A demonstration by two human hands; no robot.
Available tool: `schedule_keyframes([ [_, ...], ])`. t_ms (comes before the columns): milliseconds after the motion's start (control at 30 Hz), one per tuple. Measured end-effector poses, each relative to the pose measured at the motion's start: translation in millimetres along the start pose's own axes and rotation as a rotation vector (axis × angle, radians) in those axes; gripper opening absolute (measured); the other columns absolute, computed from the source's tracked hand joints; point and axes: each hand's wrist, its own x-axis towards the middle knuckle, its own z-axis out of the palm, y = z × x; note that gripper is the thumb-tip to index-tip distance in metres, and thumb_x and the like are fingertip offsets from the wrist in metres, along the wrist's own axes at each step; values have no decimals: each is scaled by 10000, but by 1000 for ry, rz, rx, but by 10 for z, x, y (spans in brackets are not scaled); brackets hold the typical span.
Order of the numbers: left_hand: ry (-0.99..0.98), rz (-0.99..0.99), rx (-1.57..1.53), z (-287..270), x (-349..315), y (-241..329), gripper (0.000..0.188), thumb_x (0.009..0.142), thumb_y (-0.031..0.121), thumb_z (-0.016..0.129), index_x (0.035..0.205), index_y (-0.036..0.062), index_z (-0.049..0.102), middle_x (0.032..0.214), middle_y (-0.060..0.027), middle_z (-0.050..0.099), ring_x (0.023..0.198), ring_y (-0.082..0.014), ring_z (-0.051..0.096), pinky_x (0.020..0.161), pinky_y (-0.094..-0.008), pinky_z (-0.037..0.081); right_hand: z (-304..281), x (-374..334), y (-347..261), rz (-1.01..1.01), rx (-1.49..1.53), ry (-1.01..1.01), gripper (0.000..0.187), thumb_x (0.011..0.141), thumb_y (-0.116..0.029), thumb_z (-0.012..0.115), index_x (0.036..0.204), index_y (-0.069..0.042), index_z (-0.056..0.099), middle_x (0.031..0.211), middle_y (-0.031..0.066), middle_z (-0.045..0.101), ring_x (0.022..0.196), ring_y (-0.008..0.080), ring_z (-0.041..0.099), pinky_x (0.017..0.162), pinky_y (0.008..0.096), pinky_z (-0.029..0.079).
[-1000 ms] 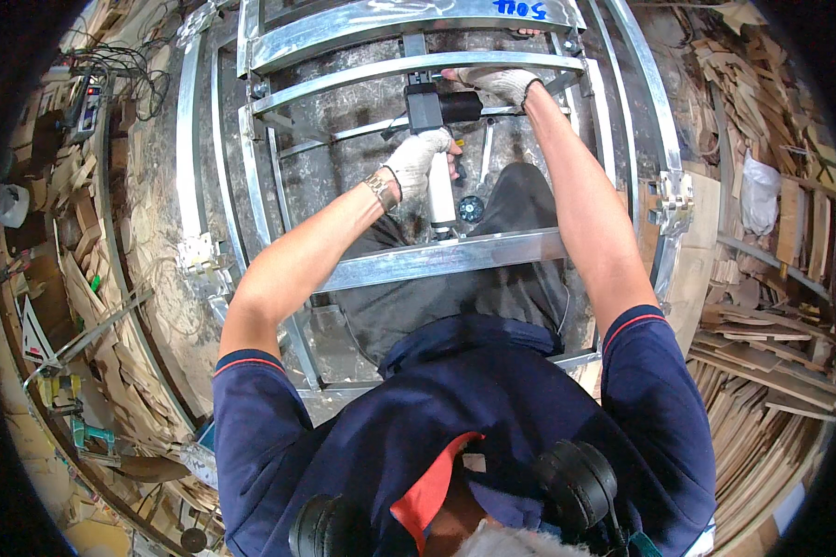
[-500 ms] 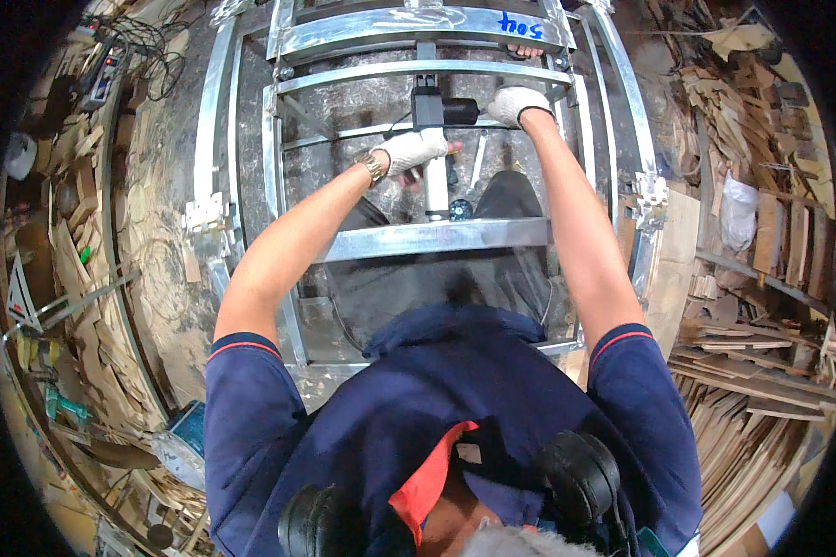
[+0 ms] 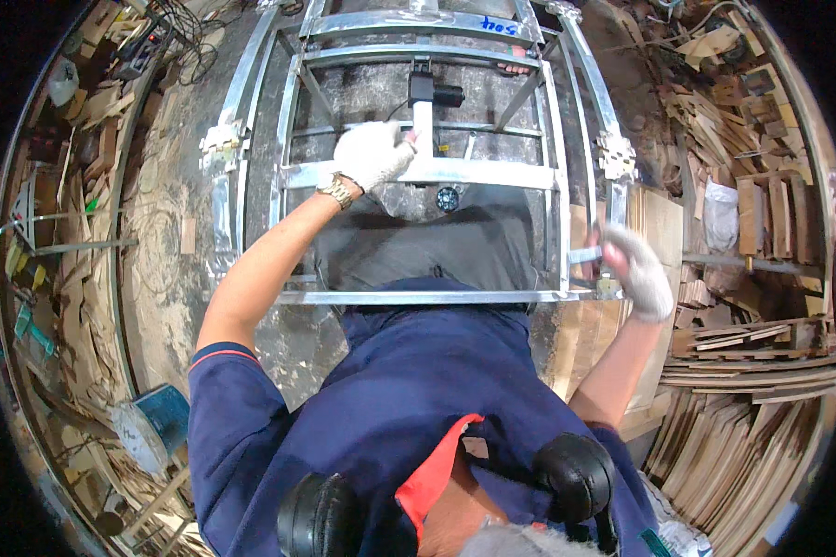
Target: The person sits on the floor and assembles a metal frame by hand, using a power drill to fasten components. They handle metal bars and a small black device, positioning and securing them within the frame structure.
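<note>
A metal frame (image 3: 418, 297) of square tubing lies before me, around my legs. Inside it sits a linear actuator (image 3: 423, 116) with a black motor housing and a white tube. My left hand (image 3: 372, 156), in a white glove with bare fingertips, curls at the tube's left side, just over a crossbar (image 3: 492, 173); its thumb is against the tube and most fingers are hidden. My right hand (image 3: 636, 274), gloved too and blurred, is by the frame's near right corner. Its fingers close around a short light-grey piece (image 3: 585, 254) whose kind I cannot make out.
Another person's fingers (image 3: 514, 60) rest at the frame's far right. A round black part (image 3: 447, 199) lies below the crossbar. Wood scraps (image 3: 771, 213) and stacked strips (image 3: 734, 464) fill the right side; offcuts, cables (image 3: 195, 42) and a blue container (image 3: 163, 422) are on the left.
My right hand has left the actuator's motor and come back toward me to the near right corner. My left hand has shifted along the tube toward the crossbar. My view has shifted too.
</note>
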Motion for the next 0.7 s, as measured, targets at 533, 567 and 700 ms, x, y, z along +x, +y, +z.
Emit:
schedule_keyframes([
  [533,117,3,-50,108,83,-36,315,857,369,537,795,75,630,733,-199,646,733,-390,643,651,-494,482,1283,-349,3922,870,439,753,398,922,-470,518,1055,-97,563,813,58,584,639,248,568,538,384,463],
  [567,83,-10,-95,111,105,-73,325,846,380,546,803,69,632,742,-202,648,744,-388,644,663,-484,485,1287,-222,3944,862,330,747,399,922,-469,517,1054,-95,564,816,61,585,644,250,568,543,385,463],
  [700,-2,-125,-224,123,239,-183,339,796,395,620,851,61,640,819,-197,667,799,-363,652,719,-428,500,1254,95,3920,853,37,703,403,922,-468,515,1050,-90,569,829,72,587,664,259,569,561,391,462],
])
